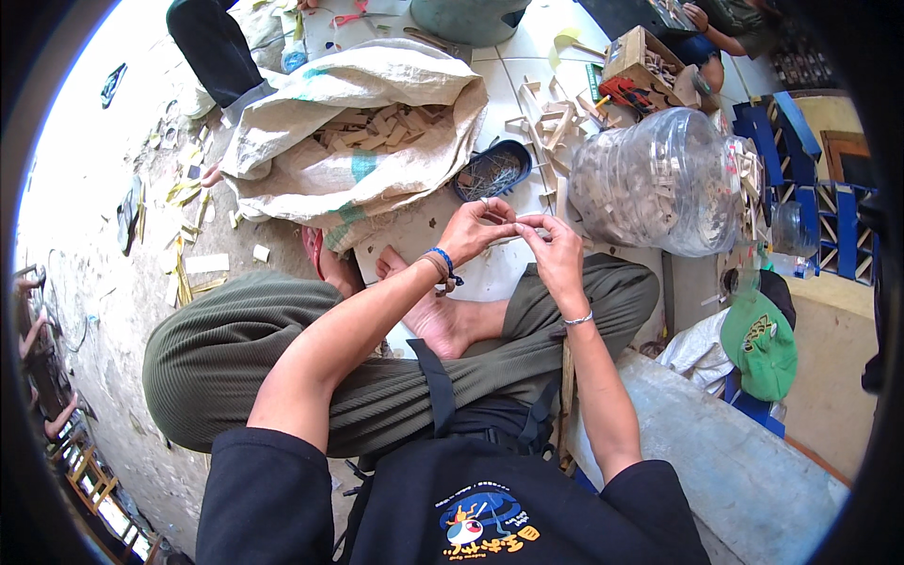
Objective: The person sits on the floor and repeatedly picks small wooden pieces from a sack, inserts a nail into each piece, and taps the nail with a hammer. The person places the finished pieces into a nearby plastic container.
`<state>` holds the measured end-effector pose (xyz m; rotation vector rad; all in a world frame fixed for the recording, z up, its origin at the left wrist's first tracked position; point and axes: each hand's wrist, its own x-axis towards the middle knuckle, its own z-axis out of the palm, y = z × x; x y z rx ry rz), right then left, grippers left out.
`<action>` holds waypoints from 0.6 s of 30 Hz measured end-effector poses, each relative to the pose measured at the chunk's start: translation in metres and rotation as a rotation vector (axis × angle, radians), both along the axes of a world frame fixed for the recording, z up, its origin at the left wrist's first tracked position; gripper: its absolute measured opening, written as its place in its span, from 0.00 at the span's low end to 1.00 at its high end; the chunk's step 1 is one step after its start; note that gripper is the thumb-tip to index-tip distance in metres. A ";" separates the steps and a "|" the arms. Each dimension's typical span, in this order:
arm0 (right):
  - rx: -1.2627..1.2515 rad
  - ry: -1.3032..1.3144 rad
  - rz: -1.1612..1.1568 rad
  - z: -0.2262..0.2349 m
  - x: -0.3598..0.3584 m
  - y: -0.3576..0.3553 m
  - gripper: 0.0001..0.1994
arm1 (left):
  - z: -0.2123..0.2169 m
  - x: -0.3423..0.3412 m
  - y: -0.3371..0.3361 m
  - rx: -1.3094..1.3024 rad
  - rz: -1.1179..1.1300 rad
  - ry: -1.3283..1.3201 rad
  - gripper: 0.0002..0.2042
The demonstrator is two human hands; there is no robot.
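My left hand point(478, 232) and my right hand point(554, 249) meet above my crossed legs, thumbs and fingers pinched together. Something thin and small seems to lie between the fingertips, too fine to name. Just beyond the hands sits a dark blue tray point(460, 185) holding a tangle of thin, pale, wire-like pieces point(495, 173). Further off on the left, a white woven sack point(282, 108) lies open, with many small wooden blocks point(381, 127) inside. To the right, a large clear plastic jug point(650, 179) rests on its side.
Joined wooden pieces point(556, 122) lie on the tiles beside a wooden box point(636, 56). A green cap point(759, 344) and a grey board point(706, 438) are at the right. At the top, another person's hand point(697, 16) shows. Slippers and scraps litter the left floor.
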<state>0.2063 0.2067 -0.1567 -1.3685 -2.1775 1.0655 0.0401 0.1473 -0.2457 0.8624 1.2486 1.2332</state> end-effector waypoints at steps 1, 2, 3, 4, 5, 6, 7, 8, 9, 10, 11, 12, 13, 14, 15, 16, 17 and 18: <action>-0.017 0.005 -0.006 0.000 0.000 0.000 0.09 | 0.001 -0.001 0.000 -0.003 -0.004 0.016 0.13; -0.033 0.009 -0.014 -0.001 0.001 0.001 0.09 | 0.002 -0.001 -0.001 -0.022 -0.003 0.004 0.13; -0.052 0.009 -0.021 -0.002 0.001 0.001 0.09 | 0.002 -0.002 0.000 -0.026 0.002 -0.006 0.14; -0.069 0.008 -0.032 -0.004 0.002 0.002 0.10 | 0.003 -0.002 0.000 -0.038 0.006 -0.009 0.14; -0.068 0.039 -0.020 -0.006 0.003 0.003 0.10 | 0.004 -0.003 0.000 -0.036 0.005 -0.033 0.14; -0.039 0.011 -0.036 -0.008 0.005 0.005 0.12 | 0.005 -0.003 0.000 -0.042 0.005 -0.050 0.14; 0.008 0.015 -0.029 -0.010 0.007 0.008 0.13 | 0.006 -0.003 0.001 -0.076 0.000 -0.055 0.14; 0.054 -0.005 -0.036 -0.013 0.009 0.010 0.15 | 0.007 -0.003 0.001 -0.052 0.004 -0.034 0.14; -0.015 0.086 -0.100 -0.016 0.010 0.013 0.16 | 0.007 -0.003 0.001 -0.057 0.003 -0.003 0.13; -0.085 0.150 -0.179 -0.020 0.010 0.016 0.18 | 0.007 -0.002 0.000 -0.057 0.001 0.034 0.13; -0.161 0.209 -0.273 -0.023 0.011 0.018 0.19 | 0.008 -0.002 0.001 -0.062 -0.002 0.018 0.13; -0.333 0.229 -0.288 -0.026 0.012 0.018 0.22 | 0.007 -0.002 0.000 -0.061 -0.006 0.007 0.12; -0.416 0.240 -0.281 -0.029 0.014 0.018 0.21 | 0.007 -0.001 0.001 -0.048 -0.009 -0.003 0.12; -0.501 0.238 -0.287 -0.033 0.014 0.017 0.21 | 0.006 -0.001 0.001 -0.042 -0.008 -0.015 0.12; -0.579 0.254 -0.274 -0.036 0.014 0.017 0.20 | 0.006 0.000 0.000 -0.025 -0.003 -0.026 0.12; -0.583 0.256 -0.283 -0.039 0.013 0.015 0.18 | 0.005 0.000 0.000 -0.041 -0.003 -0.024 0.12; -0.590 0.273 -0.285 -0.041 0.013 0.015 0.18 | 0.005 0.000 0.001 -0.003 -0.002 -0.033 0.12; -0.597 0.285 -0.284 -0.043 0.014 0.015 0.17 | 0.005 0.001 0.000 0.001 -0.006 -0.029 0.12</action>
